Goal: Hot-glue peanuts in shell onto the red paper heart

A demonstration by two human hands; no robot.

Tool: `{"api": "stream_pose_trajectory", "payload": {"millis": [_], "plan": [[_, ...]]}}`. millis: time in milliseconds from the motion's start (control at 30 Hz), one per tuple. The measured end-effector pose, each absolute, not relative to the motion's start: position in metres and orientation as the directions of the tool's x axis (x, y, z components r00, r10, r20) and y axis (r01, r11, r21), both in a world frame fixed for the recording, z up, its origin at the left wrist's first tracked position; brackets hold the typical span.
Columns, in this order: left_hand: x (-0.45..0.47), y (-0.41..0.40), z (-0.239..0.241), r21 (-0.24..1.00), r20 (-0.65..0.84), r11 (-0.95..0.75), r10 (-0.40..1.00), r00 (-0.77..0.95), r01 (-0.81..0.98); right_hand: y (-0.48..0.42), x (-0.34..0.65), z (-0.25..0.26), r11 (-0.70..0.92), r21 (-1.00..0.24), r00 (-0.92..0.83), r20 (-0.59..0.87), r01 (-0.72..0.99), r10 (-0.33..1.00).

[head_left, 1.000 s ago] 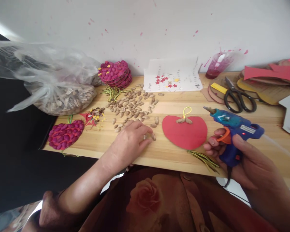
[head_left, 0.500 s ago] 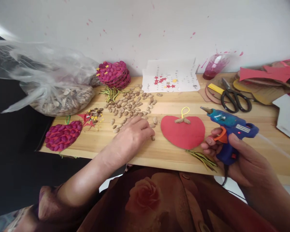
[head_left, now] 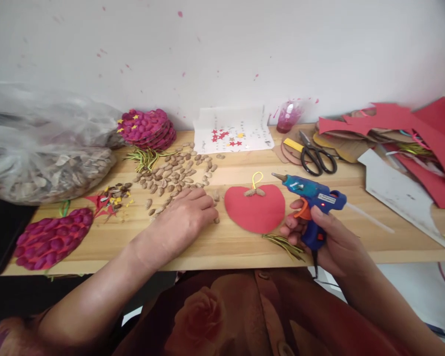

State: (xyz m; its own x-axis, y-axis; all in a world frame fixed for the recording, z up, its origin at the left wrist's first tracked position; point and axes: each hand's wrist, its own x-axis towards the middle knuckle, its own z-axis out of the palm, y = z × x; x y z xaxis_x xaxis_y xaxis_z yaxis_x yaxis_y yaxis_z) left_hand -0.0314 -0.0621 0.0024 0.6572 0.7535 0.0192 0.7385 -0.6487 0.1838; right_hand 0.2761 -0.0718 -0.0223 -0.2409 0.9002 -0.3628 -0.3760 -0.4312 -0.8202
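Note:
My left hand rests palm down at the near edge of a spread of peanuts, its fingers curled together. Its fingertips are hidden, and one peanut shows beside them. My right hand is wrapped round a blue hot glue gun, fingers at the orange trigger. A clear glue stick sticks out of the gun's back; its nozzle points left. Between the hands lies a red heart-shaped piece with a yellow loop, two peanuts at its top and a green tassel below.
Finished pink-purple pieces stand in a stack; another lies front left. A plastic bag fills the left. Behind are a paper with small stars, a stained cup, scissors and red scraps.
The view has swung to the right, so everything appears further left and more scraps show on the right. Both hands keep nearly the same pose and place over the table.

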Motion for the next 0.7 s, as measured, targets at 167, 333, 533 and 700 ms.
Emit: {"api": "stream_pose_trajectory", "payload": {"millis": [167,333,533,700], "plan": [[-0.030,-0.060,0.003,0.197,0.015,-0.660,0.741,0.671,0.725,-0.074,0.274,-0.020,-0.410,-0.839,-0.207,-0.357,-0.356,0.911],[-0.030,-0.061,0.003,0.176,0.014,-0.661,0.742,0.670,0.729,-0.080,0.275,-0.022,-0.411,-0.849,-0.189,-0.367,-0.333,0.911],[-0.032,-0.060,-0.004,0.177,0.073,-0.669,0.740,0.668,0.722,-0.087,0.278,-0.027,-0.430,-0.846,-0.191,-0.387,-0.315,0.902],[-0.031,-0.061,-0.010,0.291,0.197,-0.615,0.788,0.583,0.733,-0.093,0.279,-0.021,-0.407,-0.857,-0.164,-0.374,-0.316,0.913]]}}
